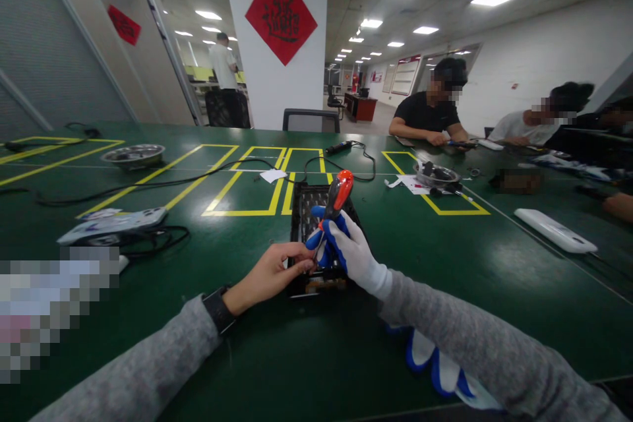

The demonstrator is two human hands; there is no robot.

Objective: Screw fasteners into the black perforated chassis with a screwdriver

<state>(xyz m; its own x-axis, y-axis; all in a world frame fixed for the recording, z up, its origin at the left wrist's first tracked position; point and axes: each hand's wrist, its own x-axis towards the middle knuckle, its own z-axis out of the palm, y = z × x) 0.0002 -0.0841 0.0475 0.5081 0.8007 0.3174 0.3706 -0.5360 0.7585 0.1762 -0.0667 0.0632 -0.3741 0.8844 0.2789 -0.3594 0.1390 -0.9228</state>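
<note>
A screwdriver (339, 194) with a red and dark grey handle stands tilted over a black device casing (301, 217) on the green table. My right hand (353, 250), in a white glove with blue-coated fingers, is closed around its lower handle and shaft. Bare apart from a dark wrist strap, my left hand (277, 273) reaches in from the left. Its thumb and forefinger pinch together low by the shaft, at the casing's near part. Whatever lies between those fingertips is too small to make out, and the screwdriver's tip is hidden.
Under my right forearm lies a spare blue-and-white glove (440, 369). Metal bowls (133, 155) (435, 175) stand at far left and right. A black cable (198, 178) crosses the table. A white device (556, 231) lies right, phone-like items (119, 224) left. Co-workers sit at far right.
</note>
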